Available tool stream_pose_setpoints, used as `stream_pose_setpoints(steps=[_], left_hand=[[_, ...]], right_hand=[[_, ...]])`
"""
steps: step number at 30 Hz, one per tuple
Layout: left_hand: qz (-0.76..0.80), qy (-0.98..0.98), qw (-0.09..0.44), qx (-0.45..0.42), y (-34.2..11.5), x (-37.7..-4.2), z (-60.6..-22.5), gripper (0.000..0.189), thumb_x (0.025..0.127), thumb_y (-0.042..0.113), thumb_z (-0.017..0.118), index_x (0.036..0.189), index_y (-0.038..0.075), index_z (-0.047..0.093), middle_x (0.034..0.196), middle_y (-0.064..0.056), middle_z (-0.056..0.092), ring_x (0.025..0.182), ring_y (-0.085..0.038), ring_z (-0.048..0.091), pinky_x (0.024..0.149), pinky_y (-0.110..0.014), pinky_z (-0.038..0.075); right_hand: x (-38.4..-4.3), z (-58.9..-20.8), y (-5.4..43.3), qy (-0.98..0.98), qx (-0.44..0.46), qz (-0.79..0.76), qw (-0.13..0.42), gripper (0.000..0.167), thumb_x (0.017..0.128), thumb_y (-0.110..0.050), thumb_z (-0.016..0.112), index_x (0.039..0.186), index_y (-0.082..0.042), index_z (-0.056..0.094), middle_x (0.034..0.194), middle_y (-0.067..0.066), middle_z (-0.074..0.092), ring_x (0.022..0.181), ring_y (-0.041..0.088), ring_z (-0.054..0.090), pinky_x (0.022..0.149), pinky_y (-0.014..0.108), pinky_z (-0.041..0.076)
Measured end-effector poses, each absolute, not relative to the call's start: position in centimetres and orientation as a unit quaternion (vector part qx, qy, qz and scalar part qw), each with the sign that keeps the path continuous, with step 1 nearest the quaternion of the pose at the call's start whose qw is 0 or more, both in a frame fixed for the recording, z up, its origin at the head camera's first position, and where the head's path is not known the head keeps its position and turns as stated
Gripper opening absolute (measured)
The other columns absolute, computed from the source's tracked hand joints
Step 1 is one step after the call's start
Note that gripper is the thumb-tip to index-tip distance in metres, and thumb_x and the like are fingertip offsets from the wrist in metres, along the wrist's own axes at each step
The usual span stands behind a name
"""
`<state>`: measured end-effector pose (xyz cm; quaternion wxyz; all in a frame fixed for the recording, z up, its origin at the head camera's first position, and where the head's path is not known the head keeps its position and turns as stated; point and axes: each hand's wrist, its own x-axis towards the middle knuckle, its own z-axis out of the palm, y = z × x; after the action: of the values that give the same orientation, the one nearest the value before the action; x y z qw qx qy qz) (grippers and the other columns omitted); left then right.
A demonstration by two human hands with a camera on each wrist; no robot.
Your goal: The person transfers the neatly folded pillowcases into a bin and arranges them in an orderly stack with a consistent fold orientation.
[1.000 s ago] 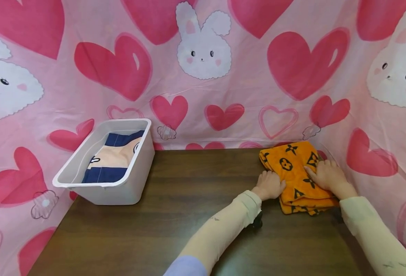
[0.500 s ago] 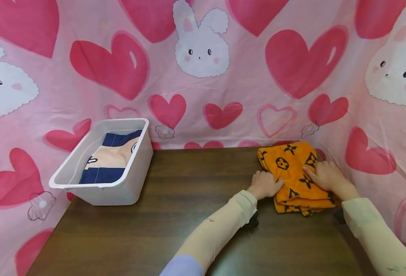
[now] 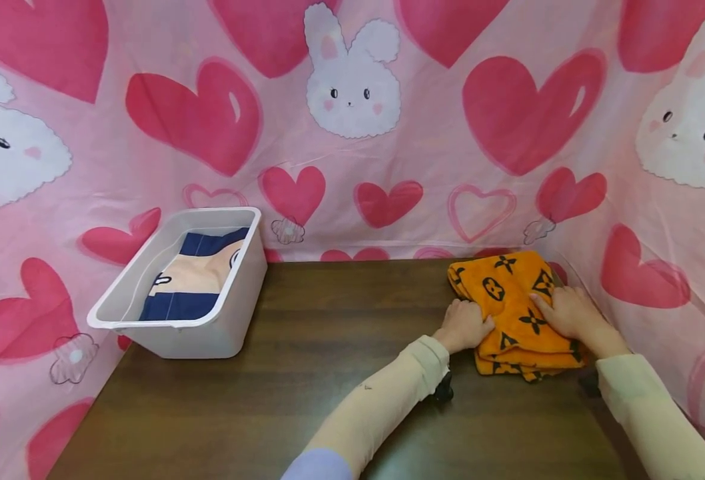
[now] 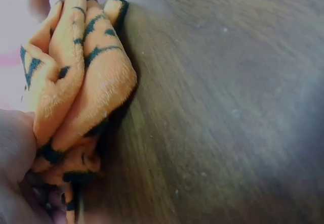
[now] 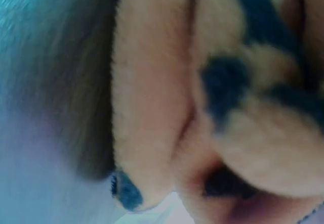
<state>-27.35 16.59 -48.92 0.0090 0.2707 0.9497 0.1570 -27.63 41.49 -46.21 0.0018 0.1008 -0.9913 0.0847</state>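
A folded orange towel (image 3: 511, 307) with black flower motifs lies at the table's back right, its layers showing along the near edge. My left hand (image 3: 463, 327) grips its left side; the left wrist view shows the thumb (image 4: 15, 143) over the cloth and fingertips (image 4: 58, 216) below. On the other side my right hand (image 3: 577, 317) holds the right edge, thumb on top, the other fingers along the far right side and partly hidden. Bunched folds of the towel (image 5: 152, 92) fill much of the right wrist view.
A white plastic bin (image 3: 247, 300) stands at the left of the brown wooden table (image 3: 328, 320), with a folded navy and peach cloth (image 3: 193, 277) inside. Pink fabric (image 3: 412, 147) printed with hearts and rabbits hangs close behind and at both sides.
The towel's near-left corner has shifted slightly left and toward me. My right hand has come a little nearer with it. Both hands keep their hold, and the bin stays put.
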Motion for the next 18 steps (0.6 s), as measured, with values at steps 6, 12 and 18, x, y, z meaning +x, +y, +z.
stream_pose_setpoints(steps=[6,12,18], left_hand=[[0.118,0.956,-0.028,0.267,16.0,-27.0,-47.9,0.055,0.105,0.042,0.046,0.057,0.017,0.056,0.072,0.003,0.06,0.075,-0.014,0.053,0.075,-0.027,0.041],[0.086,0.96,-0.076,0.254,15.1,-26.9,-47.1,0.049,0.105,0.045,0.046,0.066,0.018,0.061,0.081,0.003,0.062,0.079,-0.016,0.053,0.072,-0.028,0.039],[0.053,0.966,-0.097,0.233,14.0,-26.7,-46.0,0.043,0.106,0.047,0.042,0.085,0.018,0.065,0.085,0.003,0.059,0.081,-0.016,0.048,0.072,-0.027,0.033]], right_hand=[[-27.5,-45.6,41.5,-0.991,0.087,0.098,-0.02,0.071,0.108,-0.052,0.034,0.085,0.011,0.059,0.074,0.016,0.057,0.08,0.044,0.054,0.082,0.061,0.041],[-27.0,-44.6,40.6,-0.99,0.093,0.108,-0.014,0.07,0.108,-0.05,0.033,0.087,0.013,0.058,0.077,0.019,0.056,0.085,0.045,0.052,0.086,0.061,0.036],[-26.8,-43.5,39.1,-0.987,0.112,0.11,0.022,0.065,0.109,-0.047,0.035,0.077,0.005,0.056,0.066,0.011,0.05,0.073,0.037,0.052,0.079,0.054,0.038]])
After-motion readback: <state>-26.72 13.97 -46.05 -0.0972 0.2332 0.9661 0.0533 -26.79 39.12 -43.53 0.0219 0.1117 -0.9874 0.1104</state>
